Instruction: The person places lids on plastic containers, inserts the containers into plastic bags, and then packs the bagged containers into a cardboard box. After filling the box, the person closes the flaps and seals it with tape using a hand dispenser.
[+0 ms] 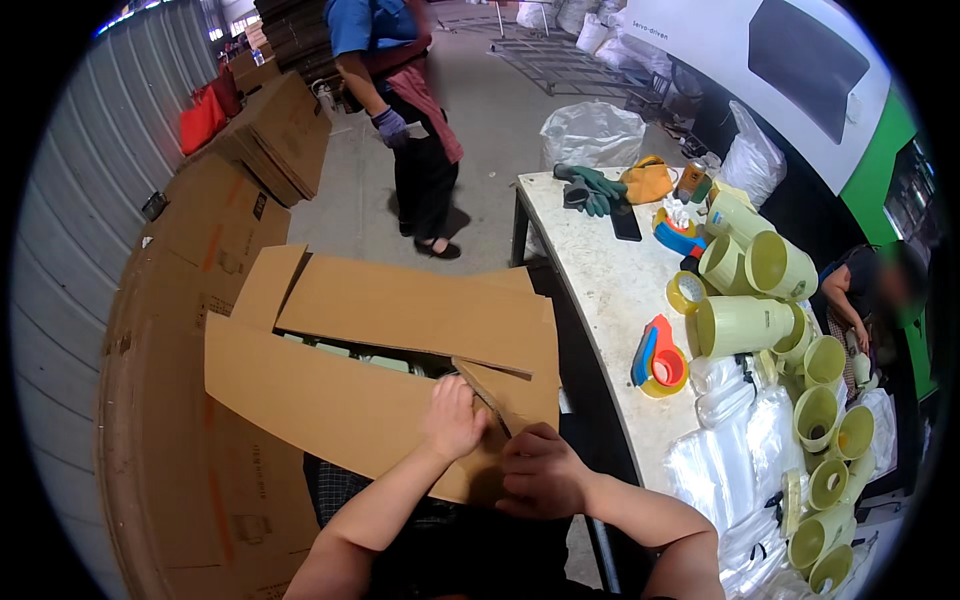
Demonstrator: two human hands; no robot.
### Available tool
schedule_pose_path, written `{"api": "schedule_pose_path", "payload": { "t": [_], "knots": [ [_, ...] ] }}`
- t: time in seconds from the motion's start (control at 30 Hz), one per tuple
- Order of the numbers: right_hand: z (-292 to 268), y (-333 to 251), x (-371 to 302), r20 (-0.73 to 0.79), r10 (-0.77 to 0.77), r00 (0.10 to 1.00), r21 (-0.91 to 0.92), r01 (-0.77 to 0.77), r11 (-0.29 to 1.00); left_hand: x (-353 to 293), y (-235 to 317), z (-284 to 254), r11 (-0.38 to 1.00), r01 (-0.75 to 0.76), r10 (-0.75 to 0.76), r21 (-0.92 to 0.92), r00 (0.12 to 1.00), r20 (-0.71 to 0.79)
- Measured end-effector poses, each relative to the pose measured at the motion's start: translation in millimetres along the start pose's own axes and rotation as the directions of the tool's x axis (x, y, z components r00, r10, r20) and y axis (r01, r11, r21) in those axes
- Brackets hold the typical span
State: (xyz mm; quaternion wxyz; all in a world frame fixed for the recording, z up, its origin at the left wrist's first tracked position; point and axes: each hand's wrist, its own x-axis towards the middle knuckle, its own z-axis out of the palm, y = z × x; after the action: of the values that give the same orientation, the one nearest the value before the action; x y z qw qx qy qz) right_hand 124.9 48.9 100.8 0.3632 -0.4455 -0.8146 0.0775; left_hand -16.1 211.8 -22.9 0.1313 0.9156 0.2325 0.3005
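"Firstly, what lies at the left?"

"A ribbed metal wall; beside it, large cardboard sheets, with a red bag farther back."

"And in the middle?"

"A cardboard box, directly before the wearer, its top flaps partly lowered. Pale green things show through the long gap between them. Beyond stands a person wearing a purple glove."

"How are the hands set?"

"The left hand is bent, its fingertips at the inner edge of the near flap. The right hand, just beside it, is curled at the box's near right corner. Whether either pinches the cardboard cannot be told; the fingertips are partly hidden."

"What occupies the right side?"

"A white table, bearing green gloves, a phone, a tape dispenser, clear plastic bags and pale green tubs. A second person is partly visible beyond."
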Motion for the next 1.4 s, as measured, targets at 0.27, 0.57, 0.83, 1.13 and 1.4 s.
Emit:
{"api": "schedule_pose_path", "payload": {
  "t": [0.27,0.57,0.83,1.13,1.4],
  "knots": [
    [14,-16,8,0.064,0.026,0.998,0.052,-0.029,0.998,-9,-2,60,0.839,0.326,-0.187,-0.435,0.925,0.331],
    [73,-15,17,-0.02,0.22,0.975,0.1,-0.217,0.971,-54,-8,17,0.92,0.195,-0.082,-0.339,0.944,0.319],
    [164,19,21,0.243,0.435,0.867,-0.358,-0.336,0.871,-96,-213,-126,0.705,0.525,-0.6,0.477,0.8,0.004],
    [166,27,3,-0.27,0.596,0.756,-0.274,-0.654,0.705,-42,-306,-157,0.482,0.687,-0.778,0.544,0.621,-0.095],
    [146,108,-24,0.205,0.96,-0.188,0.951,-0.192,-0.241,-25,-371,-171,0.54,0.653,-0.748,0.532,0.661,-0.053]
  ]
}}
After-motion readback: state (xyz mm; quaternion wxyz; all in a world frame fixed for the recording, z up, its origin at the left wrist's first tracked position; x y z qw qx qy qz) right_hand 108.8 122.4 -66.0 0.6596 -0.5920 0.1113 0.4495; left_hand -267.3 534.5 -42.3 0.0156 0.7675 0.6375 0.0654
